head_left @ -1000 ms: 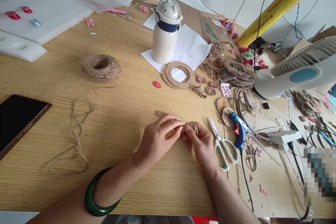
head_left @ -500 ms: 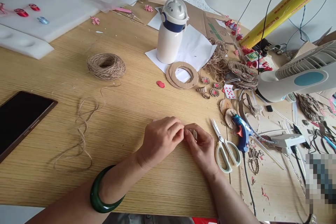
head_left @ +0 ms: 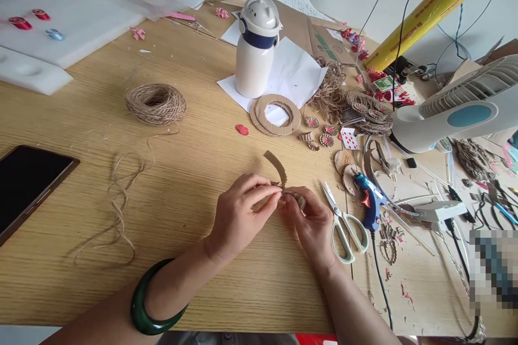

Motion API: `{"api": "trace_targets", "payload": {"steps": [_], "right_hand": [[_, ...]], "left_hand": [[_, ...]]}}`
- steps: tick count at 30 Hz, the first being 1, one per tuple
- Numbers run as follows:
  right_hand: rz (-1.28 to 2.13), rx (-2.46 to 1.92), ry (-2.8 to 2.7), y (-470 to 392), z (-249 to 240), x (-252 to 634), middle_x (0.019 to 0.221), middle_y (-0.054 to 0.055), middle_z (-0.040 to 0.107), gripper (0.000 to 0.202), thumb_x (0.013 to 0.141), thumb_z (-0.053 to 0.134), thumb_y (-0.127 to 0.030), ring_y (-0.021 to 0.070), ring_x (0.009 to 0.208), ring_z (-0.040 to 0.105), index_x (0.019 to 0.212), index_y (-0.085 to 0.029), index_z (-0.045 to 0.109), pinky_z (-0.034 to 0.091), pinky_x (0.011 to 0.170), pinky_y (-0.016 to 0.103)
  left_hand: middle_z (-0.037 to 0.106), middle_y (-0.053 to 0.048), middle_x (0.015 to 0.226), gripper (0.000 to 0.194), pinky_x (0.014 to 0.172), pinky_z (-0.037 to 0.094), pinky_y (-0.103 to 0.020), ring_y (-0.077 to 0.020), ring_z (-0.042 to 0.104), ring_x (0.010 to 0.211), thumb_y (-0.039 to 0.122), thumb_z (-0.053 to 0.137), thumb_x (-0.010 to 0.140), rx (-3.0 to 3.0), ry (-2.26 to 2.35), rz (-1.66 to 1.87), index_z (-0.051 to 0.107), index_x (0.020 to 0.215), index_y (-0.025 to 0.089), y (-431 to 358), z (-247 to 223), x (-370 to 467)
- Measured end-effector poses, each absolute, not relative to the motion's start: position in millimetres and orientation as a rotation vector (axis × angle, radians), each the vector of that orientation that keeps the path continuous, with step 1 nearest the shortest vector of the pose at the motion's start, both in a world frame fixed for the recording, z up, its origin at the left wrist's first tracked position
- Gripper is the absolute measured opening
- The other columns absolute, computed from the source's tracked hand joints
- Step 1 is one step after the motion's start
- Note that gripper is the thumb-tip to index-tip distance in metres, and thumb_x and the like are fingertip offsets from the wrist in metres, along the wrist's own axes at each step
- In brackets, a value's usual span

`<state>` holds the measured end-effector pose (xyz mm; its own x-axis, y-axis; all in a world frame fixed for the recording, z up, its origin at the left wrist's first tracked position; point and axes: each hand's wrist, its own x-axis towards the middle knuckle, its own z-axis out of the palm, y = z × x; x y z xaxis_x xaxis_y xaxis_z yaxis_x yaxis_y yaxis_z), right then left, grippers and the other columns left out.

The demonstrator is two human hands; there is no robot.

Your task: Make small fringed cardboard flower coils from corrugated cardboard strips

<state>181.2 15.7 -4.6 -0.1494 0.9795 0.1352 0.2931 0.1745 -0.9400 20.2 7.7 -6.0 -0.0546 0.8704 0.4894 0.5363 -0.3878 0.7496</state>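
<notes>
Both hands meet above the wooden table (head_left: 194,167). My left hand (head_left: 249,207), with a green bangle (head_left: 141,302) on its wrist, pinches a brown corrugated cardboard strip (head_left: 275,166) near its lower end; the free end curves up and away. The fingers of my right hand (head_left: 309,215) are closed on the same piece, partly hidden between the fingertips. Just right of that hand lie scissors (head_left: 343,223) with white handles. Several small fluted cardboard rosettes (head_left: 327,139) with red centres sit beyond, beside two cardboard rings (head_left: 275,115).
A twine coil (head_left: 156,104) and loose twine lie left, near a phone (head_left: 34,186). A white bottle (head_left: 256,48) stands behind on paper. To the right are a blue glue gun (head_left: 370,202) with its cord, and a white fan (head_left: 449,113).
The cardboard strip's free end now shows above my fingers. My left hand has turned and its fingers are more extended. The whole view has shifted slightly.
</notes>
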Motion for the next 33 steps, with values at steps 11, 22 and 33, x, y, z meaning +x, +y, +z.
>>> {"api": "trace_targets", "payload": {"steps": [11,22,33], "right_hand": [[1.038,-1.295,-1.638,13.8,0.7,179.2,0.076,0.000,0.065,0.006,0.091,0.061,-0.021,0.0120,0.067,0.058,0.094,-0.020,0.066,0.046,0.064,0.026],[1.495,-1.188,-1.252,25.8,-2.1,183.1,0.065,-0.003,0.063,0.010,0.085,0.065,-0.028,0.0113,0.058,0.059,0.080,-0.020,0.064,0.049,0.058,0.024],[0.368,-1.875,-1.928,6.6,39.7,262.2,0.095,0.008,0.071,0.021,0.088,0.059,-0.038,0.0218,0.077,0.068,0.098,-0.021,0.067,0.052,0.070,0.037]], "left_hand": [[0.069,-0.009,0.114,0.031,0.101,0.049,-0.037,-0.0213,0.061,0.111,0.010,0.067,0.084,1.861,1.456,1.438,0.069,0.114,0.019,10.4,-1.9,19.1],[0.070,-0.005,0.096,0.019,0.081,0.059,-0.032,-0.0179,0.070,0.088,0.025,0.068,0.085,1.247,1.139,1.119,0.061,0.102,0.018,12.0,-7.6,17.1],[0.070,-0.007,0.095,0.051,0.049,0.050,-0.021,-0.0146,0.065,0.073,0.030,0.074,0.078,0.894,1.074,1.132,0.060,0.125,0.015,19.7,-11.3,12.4]]}}
